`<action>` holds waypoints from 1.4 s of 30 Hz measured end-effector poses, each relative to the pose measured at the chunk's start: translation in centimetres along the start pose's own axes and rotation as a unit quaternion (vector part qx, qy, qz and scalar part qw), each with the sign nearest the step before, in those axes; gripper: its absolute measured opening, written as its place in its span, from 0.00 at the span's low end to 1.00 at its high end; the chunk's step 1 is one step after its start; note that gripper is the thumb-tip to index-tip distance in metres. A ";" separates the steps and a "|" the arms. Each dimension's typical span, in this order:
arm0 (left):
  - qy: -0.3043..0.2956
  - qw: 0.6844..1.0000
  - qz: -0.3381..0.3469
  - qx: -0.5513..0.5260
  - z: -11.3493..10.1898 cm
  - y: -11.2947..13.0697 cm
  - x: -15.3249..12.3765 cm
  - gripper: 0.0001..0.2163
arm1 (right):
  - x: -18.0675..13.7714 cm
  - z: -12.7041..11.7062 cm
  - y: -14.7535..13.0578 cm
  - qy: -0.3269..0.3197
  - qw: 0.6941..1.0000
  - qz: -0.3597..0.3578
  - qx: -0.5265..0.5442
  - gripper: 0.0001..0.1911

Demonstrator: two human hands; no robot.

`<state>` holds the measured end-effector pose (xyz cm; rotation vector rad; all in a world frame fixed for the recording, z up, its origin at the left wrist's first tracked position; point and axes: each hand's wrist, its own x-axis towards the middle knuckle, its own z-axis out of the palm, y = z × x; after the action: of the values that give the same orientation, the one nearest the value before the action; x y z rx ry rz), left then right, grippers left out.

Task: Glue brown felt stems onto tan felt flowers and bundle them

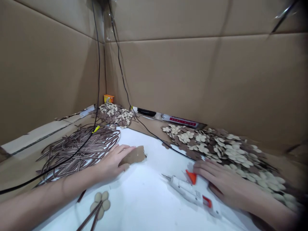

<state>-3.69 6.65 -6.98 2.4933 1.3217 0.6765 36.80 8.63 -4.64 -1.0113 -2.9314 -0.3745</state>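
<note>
At the near left, a felt-like flower is laid on the white work surface, with two brown strips set across it. To the right, a glue gun lies tip leftward beside the right hand; that hand is blurred, so whether it is closed on the gun cannot be told. Farther in, a torn cardboard piece is held between the thumb and fingers of the left hand. Only one joining appears to have been begun, and whether it is glued is not shown. Much seems left: loose strips are heaped at left, and flowers are piled at right and in the far corner.
</note>
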 end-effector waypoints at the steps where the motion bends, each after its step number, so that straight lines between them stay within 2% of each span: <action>1: -0.004 1.000 -0.003 -0.005 0.0 0.0 0.0 0.28 | 0.2 0.0 -0.2 0.010 1.000 -0.007 0.010 0.26; 5: -0.012 1.000 -0.002 -0.019 0.0 0.1 0.1 0.27 | 1.0 0.5 -1.6 0.046 0.996 0.008 0.075 0.24; 8: -0.008 0.999 0.023 -0.026 -0.1 0.0 0.2 0.26 | 2.2 0.8 -2.5 0.069 0.988 0.043 0.135 0.23; 13: 0.011 0.998 0.050 -0.037 0.1 -0.2 0.2 0.27 | 5.0 1.6 -4.1 0.089 0.971 0.054 0.216 0.12; 18: 0.009 0.997 0.058 -0.049 0.1 -0.4 0.3 0.29 | 6.7 2.3 -5.5 0.122 0.968 0.054 0.214 0.08; 29: 0.000 0.998 0.046 -0.049 -0.2 -0.2 0.5 0.28 | 6.8 2.8 -5.5 0.105 0.970 0.058 0.210 0.04; 42: -0.017 0.999 0.025 -0.042 -0.3 0.0 0.7 0.27 | 7.0 2.2 -5.7 0.100 0.965 0.082 0.229 0.07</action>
<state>-3.53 7.22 -6.52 2.4666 1.1968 0.6835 27.98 9.05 -7.33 -1.0563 -2.5491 0.1891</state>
